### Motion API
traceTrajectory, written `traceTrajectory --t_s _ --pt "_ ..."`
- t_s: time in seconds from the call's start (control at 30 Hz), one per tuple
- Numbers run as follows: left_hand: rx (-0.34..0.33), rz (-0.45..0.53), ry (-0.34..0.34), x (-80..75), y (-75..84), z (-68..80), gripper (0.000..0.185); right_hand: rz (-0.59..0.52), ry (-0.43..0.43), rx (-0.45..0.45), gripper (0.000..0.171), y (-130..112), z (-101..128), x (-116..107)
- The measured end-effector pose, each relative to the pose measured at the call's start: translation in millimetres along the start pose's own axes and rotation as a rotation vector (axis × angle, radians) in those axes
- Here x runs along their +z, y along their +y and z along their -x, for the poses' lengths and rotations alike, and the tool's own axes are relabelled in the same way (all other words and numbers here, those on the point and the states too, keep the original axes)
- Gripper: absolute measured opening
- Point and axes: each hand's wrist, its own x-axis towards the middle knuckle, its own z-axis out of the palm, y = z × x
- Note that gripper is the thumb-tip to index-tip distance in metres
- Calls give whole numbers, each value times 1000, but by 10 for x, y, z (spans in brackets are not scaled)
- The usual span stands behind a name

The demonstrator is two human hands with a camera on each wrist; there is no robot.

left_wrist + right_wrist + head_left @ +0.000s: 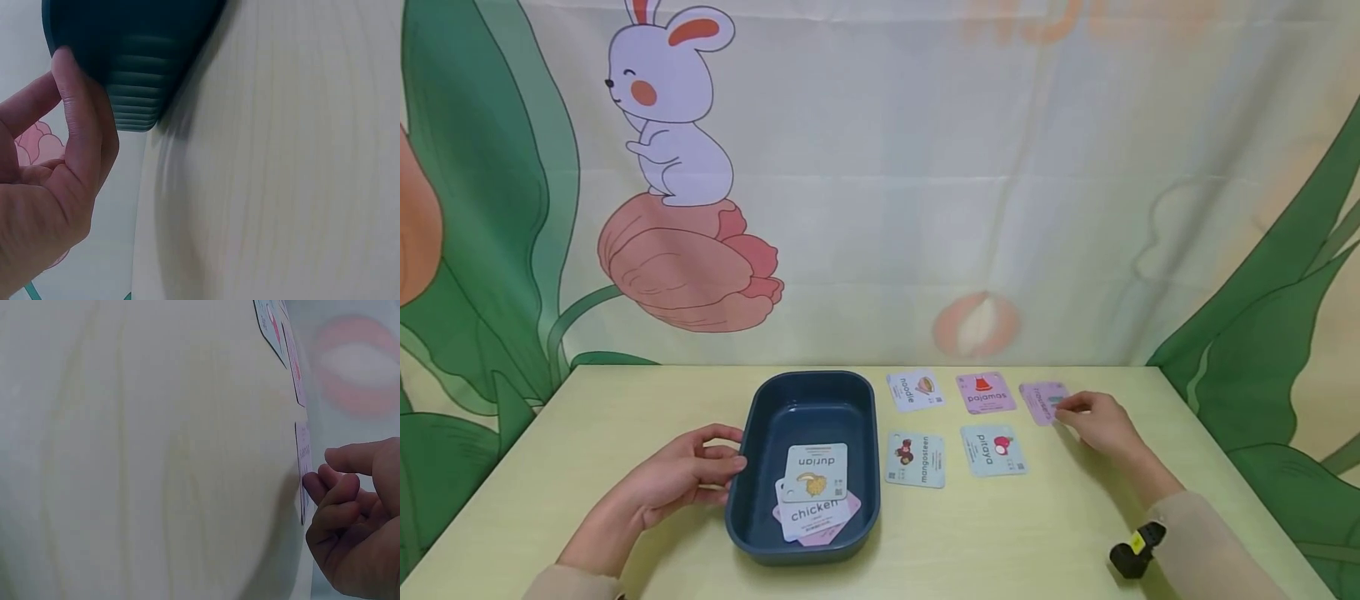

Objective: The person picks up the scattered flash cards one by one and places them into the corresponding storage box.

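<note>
A dark blue rectangular tray stands left of centre on the table. My left hand grips its left rim; in the left wrist view the curled fingers meet the tray wall. Inside lie a durian card, a chicken card and, beneath them, a mostly hidden pink card. My right hand touches the lower right of a pink trousers card. In the right wrist view its curled fingers meet this card; whether they pinch it is unclear.
Between tray and right hand lie a noodle card, a pajamas card, a mangosteen card and a pitaya card. A printed curtain hangs behind the table. A black wrist device is at the right sleeve.
</note>
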Motion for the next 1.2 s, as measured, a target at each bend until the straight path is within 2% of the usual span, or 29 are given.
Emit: traceTrajectory --t_s 0.17,0.33,0.57,0.83,1.03,1.2 --pt "2 -5 2 3 9 6 53 12 -16 -9 29 62 33 -28" --pt "3 -6 1 4 11 4 53 13 -40 -5 31 115 48 -50" --pt "12 -14 2 2 -7 -4 54 18 -10 -6 49 139 73 -102" --pt "8 -16 5 3 -9 -7 55 120 14 24 78 123 120 -130" --pt "5 -17 7 8 -5 -4 55 191 3 21 84 109 135 -90" --pt "8 -10 1 3 -2 -2 55 206 18 0 78 116 135 -63"
